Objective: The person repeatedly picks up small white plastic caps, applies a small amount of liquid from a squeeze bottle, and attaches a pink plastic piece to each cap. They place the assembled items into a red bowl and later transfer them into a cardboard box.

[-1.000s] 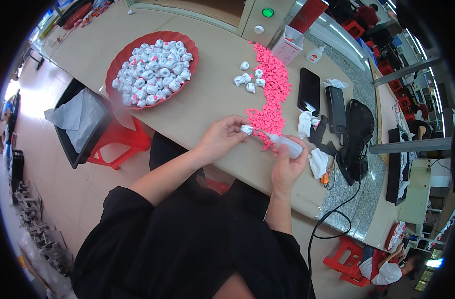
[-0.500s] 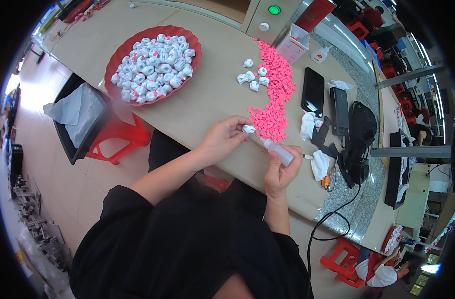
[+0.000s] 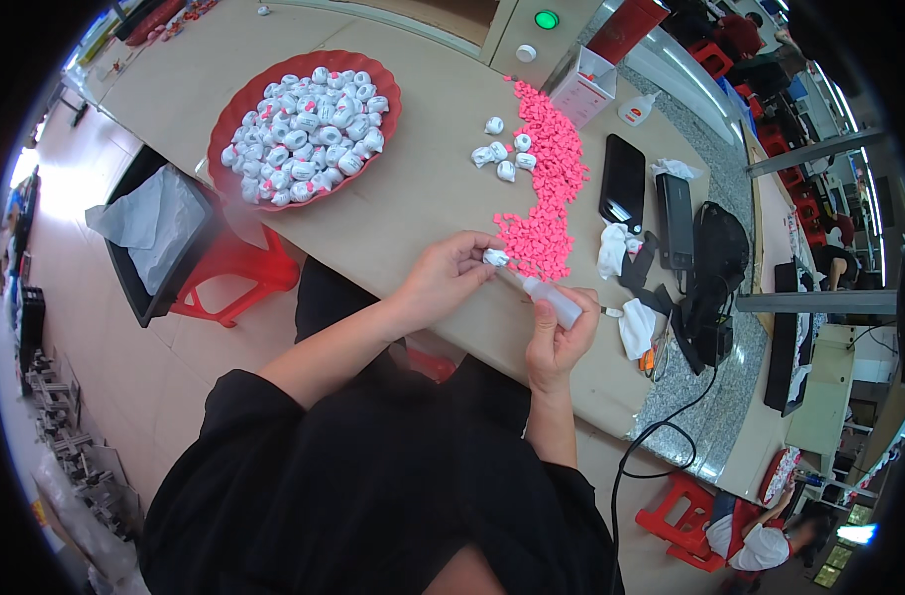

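Between the fingertips of my left hand (image 3: 448, 273) is a small white rounded piece (image 3: 494, 257) with dark markings. My right hand (image 3: 564, 337) is wrapped round a translucent squeeze bottle (image 3: 555, 300), its thin nozzle tilted toward the white piece; whether the tip touches it I cannot tell. Just beyond both hands lies a long spread of small pink pieces (image 3: 542, 208). Several loose white pieces (image 3: 505, 171) rest beside the pink ones. At the far left a red scalloped bowl (image 3: 391, 94) is heaped with similar white pieces, some showing pink bits.
Right of the pink pieces lie a black phone (image 3: 623, 178), a dark slim device (image 3: 676, 223), crumpled white cloth (image 3: 636, 327) and a black bag (image 3: 715, 258). A small white bottle (image 3: 637, 108) stands by a box (image 3: 583, 91). A black bin (image 3: 140, 268) sits on a red stool (image 3: 239, 283).
Both hands hold almost the same pose, with the white piece and the bottle barely shifted. In the background at lower right, a seated person's arm has moved slightly.
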Demonstrator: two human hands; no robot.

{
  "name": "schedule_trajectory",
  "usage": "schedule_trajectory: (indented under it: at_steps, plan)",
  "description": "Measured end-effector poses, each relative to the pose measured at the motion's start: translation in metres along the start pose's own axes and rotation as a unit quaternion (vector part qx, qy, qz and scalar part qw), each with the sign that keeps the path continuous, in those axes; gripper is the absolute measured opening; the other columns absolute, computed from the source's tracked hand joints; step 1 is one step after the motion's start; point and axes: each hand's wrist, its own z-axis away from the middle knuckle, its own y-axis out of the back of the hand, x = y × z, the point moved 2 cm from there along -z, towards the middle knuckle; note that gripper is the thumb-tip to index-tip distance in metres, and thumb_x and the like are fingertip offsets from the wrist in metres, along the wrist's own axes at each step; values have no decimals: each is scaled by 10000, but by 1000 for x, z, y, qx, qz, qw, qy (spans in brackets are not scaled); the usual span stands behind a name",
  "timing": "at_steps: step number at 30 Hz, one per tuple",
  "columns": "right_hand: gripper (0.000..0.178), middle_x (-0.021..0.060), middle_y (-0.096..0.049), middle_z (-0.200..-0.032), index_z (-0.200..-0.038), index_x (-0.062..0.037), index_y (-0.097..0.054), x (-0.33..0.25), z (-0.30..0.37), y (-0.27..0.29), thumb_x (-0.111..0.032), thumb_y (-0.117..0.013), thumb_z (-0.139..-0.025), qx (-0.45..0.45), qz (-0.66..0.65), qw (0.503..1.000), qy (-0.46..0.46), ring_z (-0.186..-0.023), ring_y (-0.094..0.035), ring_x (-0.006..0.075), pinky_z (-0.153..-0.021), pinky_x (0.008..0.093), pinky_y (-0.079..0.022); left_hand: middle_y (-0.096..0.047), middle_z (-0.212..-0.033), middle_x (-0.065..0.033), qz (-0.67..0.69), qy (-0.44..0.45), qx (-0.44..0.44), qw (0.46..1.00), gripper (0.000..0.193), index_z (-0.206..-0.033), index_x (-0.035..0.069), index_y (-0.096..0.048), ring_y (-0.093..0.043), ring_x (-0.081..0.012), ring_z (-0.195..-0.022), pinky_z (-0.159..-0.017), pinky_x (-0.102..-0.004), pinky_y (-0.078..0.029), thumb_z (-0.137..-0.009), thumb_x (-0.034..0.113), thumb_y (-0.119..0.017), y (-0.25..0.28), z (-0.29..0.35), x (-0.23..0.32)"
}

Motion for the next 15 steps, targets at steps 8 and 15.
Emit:
schedule_trajectory:
  at_steps: [8,15]
  plan:
    - [215,95,-452,-859,-970,19,-439,1,0,0,-92,-568,-838,1,-7,1000,0,-718,-484,140,-633,229,-425,-539,-1011,-63,6,6,-2,1000,266,-1114,-31,-486,-548,-108,-933,-832,-241,-456,-849,-52,-492,0,-1,-2]
    - [219,99,-449,-856,-975,21,-433,3,-1,-1,-83,-567,-837,3,-1,1000,7,-713,-500,148,-623,234,-438,-542,-1007,-67,8,6,-1,1000,268,-1115,-33,-485,-554,-109,-920,-823,-237,-459,-847,-47,-497,-1,0,1]
